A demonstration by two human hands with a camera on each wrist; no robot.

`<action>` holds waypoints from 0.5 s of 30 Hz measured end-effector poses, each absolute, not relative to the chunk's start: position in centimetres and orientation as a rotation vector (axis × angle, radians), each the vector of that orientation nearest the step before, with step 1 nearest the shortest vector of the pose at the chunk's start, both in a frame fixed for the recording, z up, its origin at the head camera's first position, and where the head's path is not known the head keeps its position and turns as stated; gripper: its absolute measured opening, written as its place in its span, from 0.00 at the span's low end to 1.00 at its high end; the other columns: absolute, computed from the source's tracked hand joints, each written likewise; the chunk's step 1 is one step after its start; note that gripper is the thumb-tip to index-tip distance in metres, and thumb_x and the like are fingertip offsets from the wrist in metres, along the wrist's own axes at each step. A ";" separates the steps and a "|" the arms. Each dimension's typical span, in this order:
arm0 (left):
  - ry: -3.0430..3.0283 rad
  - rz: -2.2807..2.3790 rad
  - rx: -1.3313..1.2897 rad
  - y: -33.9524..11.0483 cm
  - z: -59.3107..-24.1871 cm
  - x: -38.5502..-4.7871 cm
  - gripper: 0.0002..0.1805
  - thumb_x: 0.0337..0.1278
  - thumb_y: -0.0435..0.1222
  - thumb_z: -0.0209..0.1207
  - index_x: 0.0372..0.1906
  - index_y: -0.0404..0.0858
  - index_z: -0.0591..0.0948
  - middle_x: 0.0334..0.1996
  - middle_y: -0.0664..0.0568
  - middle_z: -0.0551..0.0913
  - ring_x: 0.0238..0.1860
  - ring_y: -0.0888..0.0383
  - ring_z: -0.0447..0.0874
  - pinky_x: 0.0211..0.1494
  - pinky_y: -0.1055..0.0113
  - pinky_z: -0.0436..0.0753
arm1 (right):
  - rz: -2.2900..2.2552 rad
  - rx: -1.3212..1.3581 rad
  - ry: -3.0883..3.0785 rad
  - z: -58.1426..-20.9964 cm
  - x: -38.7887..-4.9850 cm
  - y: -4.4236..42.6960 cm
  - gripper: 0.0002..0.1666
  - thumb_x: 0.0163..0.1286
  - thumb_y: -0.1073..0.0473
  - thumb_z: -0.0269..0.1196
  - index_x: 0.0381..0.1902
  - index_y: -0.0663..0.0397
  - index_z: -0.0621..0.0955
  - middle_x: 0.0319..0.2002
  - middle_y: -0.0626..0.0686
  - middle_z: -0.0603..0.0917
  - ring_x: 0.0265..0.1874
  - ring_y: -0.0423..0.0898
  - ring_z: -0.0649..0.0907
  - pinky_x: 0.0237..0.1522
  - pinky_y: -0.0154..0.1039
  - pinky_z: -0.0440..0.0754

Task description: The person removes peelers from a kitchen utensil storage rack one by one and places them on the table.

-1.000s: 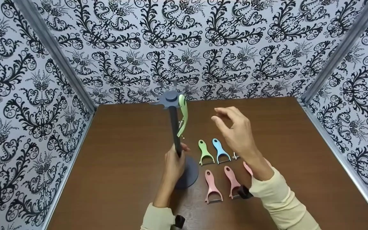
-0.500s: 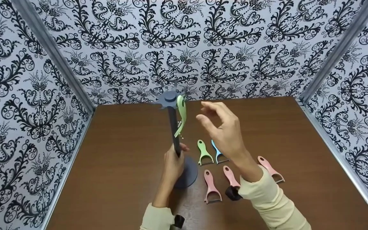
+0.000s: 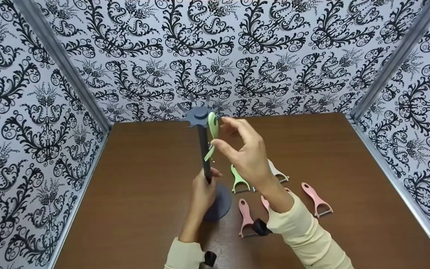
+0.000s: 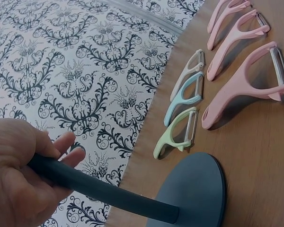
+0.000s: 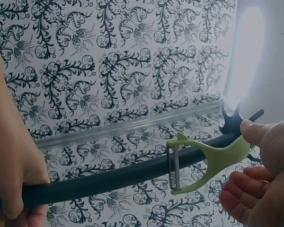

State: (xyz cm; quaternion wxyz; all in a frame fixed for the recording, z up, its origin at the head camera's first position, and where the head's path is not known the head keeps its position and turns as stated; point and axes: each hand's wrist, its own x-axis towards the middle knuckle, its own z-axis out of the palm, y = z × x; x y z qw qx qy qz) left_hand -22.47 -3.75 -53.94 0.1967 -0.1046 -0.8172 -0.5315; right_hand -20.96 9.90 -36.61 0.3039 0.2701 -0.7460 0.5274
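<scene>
My left hand [image 3: 203, 190] grips the pole of a dark grey stand [image 3: 203, 144], with fingers and thumb wrapped round it. A light green peeler [image 3: 214, 129] hangs from the notched top of the stand, blade end down. Beside that peeler is my right hand [image 3: 246, 157], thumb and fingers bent and spread apart. In the right wrist view, the thumb of my right hand [image 5: 274, 161] overlaps the handle end of the green peeler [image 5: 222, 158]; I cannot tell whether it touches. The stand's round base [image 4: 191, 194] tilts in the left wrist view.
Right of the stand, on the brown table [image 3: 144, 194], lie another green peeler [image 3: 240, 183], a blue peeler [image 4: 182, 99], a white peeler [image 3: 278, 172] and several pink peelers [image 3: 316, 200]. Patterned walls [image 3: 215, 56] enclose the back and sides.
My right hand has moved left to the hanging green peeler, uncovering a pink peeler on the right and the white one. My left hand keeps holding the pole in place.
</scene>
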 end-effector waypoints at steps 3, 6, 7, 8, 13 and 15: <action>-2.282 -1.502 -0.295 -3.8 -53.9 -22.5 0.12 0.60 0.17 0.55 0.37 0.35 0.81 0.32 0.51 0.89 0.39 0.50 0.89 0.49 0.54 0.83 | 1.414 0.718 -1.975 -36.7 -21.0 9.4 0.30 0.62 0.61 0.77 0.59 0.68 0.80 0.45 0.54 0.84 0.45 0.51 0.82 0.52 0.43 0.79; -2.289 -1.532 -0.287 -3.8 -53.9 -22.5 0.12 0.60 0.16 0.55 0.37 0.35 0.82 0.32 0.51 0.89 0.40 0.50 0.89 0.49 0.54 0.83 | 1.418 0.720 -1.973 -36.8 -21.1 9.0 0.30 0.62 0.60 0.77 0.58 0.67 0.81 0.45 0.53 0.85 0.44 0.49 0.82 0.51 0.42 0.79; -2.292 -1.544 -0.284 -3.8 -53.9 -22.5 0.12 0.59 0.16 0.55 0.37 0.35 0.82 0.32 0.49 0.89 0.40 0.50 0.89 0.49 0.53 0.83 | 1.415 0.718 -1.972 -36.9 -21.2 8.9 0.30 0.62 0.59 0.78 0.58 0.67 0.81 0.45 0.53 0.85 0.44 0.48 0.83 0.50 0.42 0.79; -2.295 -1.557 -0.280 -3.8 -53.9 -22.5 0.12 0.59 0.16 0.55 0.37 0.34 0.82 0.32 0.49 0.89 0.40 0.49 0.89 0.50 0.53 0.83 | 1.416 0.717 -1.969 -37.0 -21.2 8.8 0.29 0.62 0.59 0.78 0.57 0.66 0.81 0.44 0.53 0.85 0.43 0.48 0.83 0.50 0.42 0.80; -2.306 -1.586 -0.274 -3.8 -53.8 -22.4 0.12 0.58 0.16 0.55 0.37 0.32 0.82 0.33 0.45 0.89 0.41 0.49 0.89 0.50 0.53 0.83 | 1.418 0.720 -1.946 -37.3 -21.5 8.5 0.25 0.63 0.60 0.76 0.55 0.65 0.82 0.42 0.52 0.87 0.42 0.47 0.84 0.51 0.43 0.80; -2.306 -1.579 -0.272 -3.8 -53.9 -22.4 0.12 0.58 0.15 0.55 0.37 0.32 0.82 0.33 0.46 0.89 0.40 0.50 0.89 0.50 0.53 0.83 | 1.412 0.736 -1.939 -37.3 -21.6 8.5 0.23 0.64 0.61 0.76 0.54 0.65 0.82 0.42 0.53 0.88 0.41 0.47 0.85 0.50 0.43 0.80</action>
